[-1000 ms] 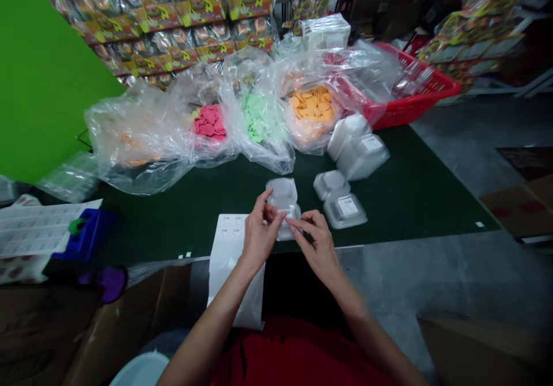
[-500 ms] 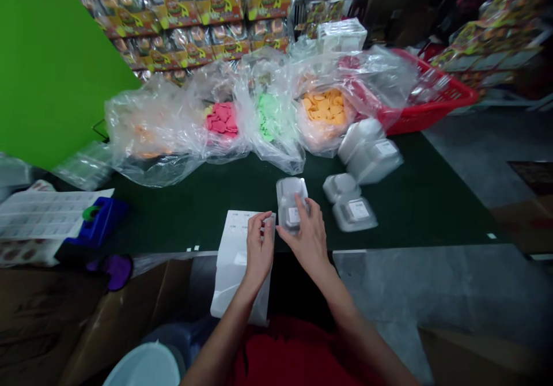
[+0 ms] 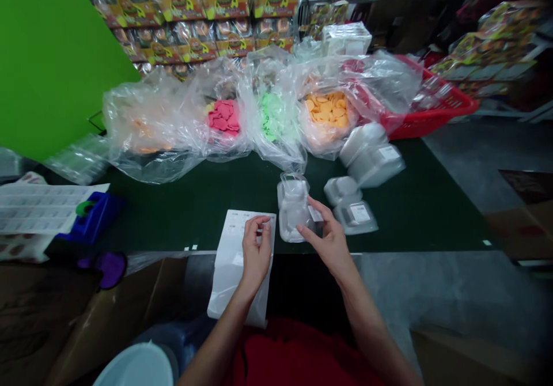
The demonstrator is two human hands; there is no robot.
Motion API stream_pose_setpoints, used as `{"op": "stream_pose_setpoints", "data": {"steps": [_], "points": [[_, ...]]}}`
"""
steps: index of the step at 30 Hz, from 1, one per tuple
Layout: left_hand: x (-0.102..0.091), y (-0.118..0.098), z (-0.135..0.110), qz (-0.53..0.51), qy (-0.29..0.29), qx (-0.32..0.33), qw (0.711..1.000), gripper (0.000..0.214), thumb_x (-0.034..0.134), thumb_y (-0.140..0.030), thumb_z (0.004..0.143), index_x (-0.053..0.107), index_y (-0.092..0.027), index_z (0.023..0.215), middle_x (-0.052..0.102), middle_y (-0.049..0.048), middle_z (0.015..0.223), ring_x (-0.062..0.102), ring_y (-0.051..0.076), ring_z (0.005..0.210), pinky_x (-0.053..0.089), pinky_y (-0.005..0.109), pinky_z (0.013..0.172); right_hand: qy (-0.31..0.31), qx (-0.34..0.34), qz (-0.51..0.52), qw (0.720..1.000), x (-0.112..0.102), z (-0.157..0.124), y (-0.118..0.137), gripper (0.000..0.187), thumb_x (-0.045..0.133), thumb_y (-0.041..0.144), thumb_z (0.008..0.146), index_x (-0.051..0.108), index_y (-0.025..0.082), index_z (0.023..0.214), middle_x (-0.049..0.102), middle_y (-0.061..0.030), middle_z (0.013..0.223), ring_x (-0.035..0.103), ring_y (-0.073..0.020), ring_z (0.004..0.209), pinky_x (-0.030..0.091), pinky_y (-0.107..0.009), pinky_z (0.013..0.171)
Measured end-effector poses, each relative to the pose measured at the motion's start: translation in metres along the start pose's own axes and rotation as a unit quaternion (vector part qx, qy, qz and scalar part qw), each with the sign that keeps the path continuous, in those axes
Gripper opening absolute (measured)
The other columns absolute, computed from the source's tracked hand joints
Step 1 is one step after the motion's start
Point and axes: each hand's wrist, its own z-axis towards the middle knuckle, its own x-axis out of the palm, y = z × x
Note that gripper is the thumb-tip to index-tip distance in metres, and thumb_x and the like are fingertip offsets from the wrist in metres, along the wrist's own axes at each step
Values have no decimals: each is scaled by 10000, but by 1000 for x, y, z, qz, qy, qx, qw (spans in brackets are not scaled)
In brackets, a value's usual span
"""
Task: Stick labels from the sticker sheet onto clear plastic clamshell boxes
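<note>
A white sheet of labels lies over the table's front edge and hangs down. My left hand is over its right side, with fingers curled and fingertips at the upper right corner. To the right is a clear two-part plastic container. My right hand grips a labelled clear container at its right side, thumb low and index finger high. The white label shows between those fingers. How many containers are nested there I cannot tell. Another labelled clear container sits just right of the hand.
A taller stack of clear containers stands behind. Open plastic bags hold pink pieces, green pieces and orange pieces. At the right is a red basket; a blue dispenser stands at the left.
My right hand has moved right and slightly down, its fingers now at the container's right side. The label has shifted right with it. My left hand stays by the sheet's corner.
</note>
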Motion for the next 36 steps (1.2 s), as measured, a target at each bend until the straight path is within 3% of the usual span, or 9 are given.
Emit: {"op": "stream_pose_setpoints", "data": {"steps": [9, 14, 18, 21, 25, 28, 30, 33, 36], "points": [[-1, -34, 13, -1, -21, 54, 998, 186, 590, -335, 1043, 730, -223, 1092, 683, 87, 1204, 651, 221, 1111, 517, 339, 936, -56, -31, 77, 995, -32, 1, 11, 630, 747, 446, 940, 570, 307, 1528, 597, -106, 1570, 564, -324, 1454, 444, -580, 1230], [-12, -13, 17, 23, -31, 44, 998, 217, 599, -378, 1025, 729, -213, 1078, 698, 84, 1168, 656, 226, 1061, 528, 343, 901, -123, -121, -201, 964, -88, 12, -10, 610, 754, 425, 913, 599, 325, 1495, 529, -122, 1568, 507, -339, 1474, 361, -631, 1250], [-27, 8, 13, 59, -31, 40, 997, 248, 591, -407, 1022, 725, -214, 1101, 700, 84, 1162, 661, 237, 1060, 545, 364, 914, -40, -73, -364, 928, -116, 23, -42, 557, 665, 452, 945, 608, 316, 1482, 545, -133, 1526, 522, -380, 1456, 138, -776, 1263], [-39, 27, 8, 98, -24, 51, 994, 257, 567, -394, 1035, 720, -211, 1132, 705, 104, 1216, 668, 264, 1166, 558, 419, 1000, -32, -42, -391, 919, -117, 19, -46, 584, 672, 499, 944, 607, 297, 1489, 514, -158, 1578, 429, -444, 1523, 127, -835, 1219], [-55, 59, -1, 194, 45, 97, 975, 351, 477, -258, 1053, 664, -216, 1348, 669, 135, 1443, 607, 305, 1392, 453, 569, 1207, -103, -48, -285, 952, -87, -22, -25, 508, 724, 547, 928, 718, 266, 1351, 569, -157, 1552, 470, -422, 1489, 385, -679, 1189], [-62, 75, -15, 236, 81, 125, 960, 453, 417, -161, 1050, 612, -224, 1454, 605, 136, 1554, 510, 305, 1515, 385, 611, 1271, 38, 113, -71, 990, -33, -62, -24, 370, 678, 550, 966, 824, 225, 1065, 793, -141, 1130, 738, -324, 1044, 600, -475, 914], [-63, 76, -27, 239, 91, 130, 958, 478, 405, -133, 1053, 594, -236, 1479, 581, 125, 1585, 472, 286, 1549, 357, 607, 1295, 155, 227, 73, 959, 12, -79, -36, 446, 814, 616, 823, 841, 194, 965, 819, -123, 943, 751, -312, 883, 603, -469, 874], [-64, 67, -43, 229, 101, 135, 959, 451, 444, -148, 1062, 595, -248, 1475, 606, 112, 1565, 488, 272, 1538, 350, 605, 1300, 153, 295, 212, 919, 67, -85, -57, 539, 885, 636, 701, 835, 174, 976, 824, -95, 917, 733, -293, 870, 581, -452, 889], [-68, 51, -50, 210, 119, 140, 960, 358, 533, -205, 1061, 664, -250, 1391, 704, 105, 1441, 620, 276, 1412, 417, 596, 1251, 147, 304, 224, 914, 89, -81, -64, 485, 846, 576, 743, 826, 153, 979, 815, -82, 899, 700, -253, 792, 561, -389, 787]]}}
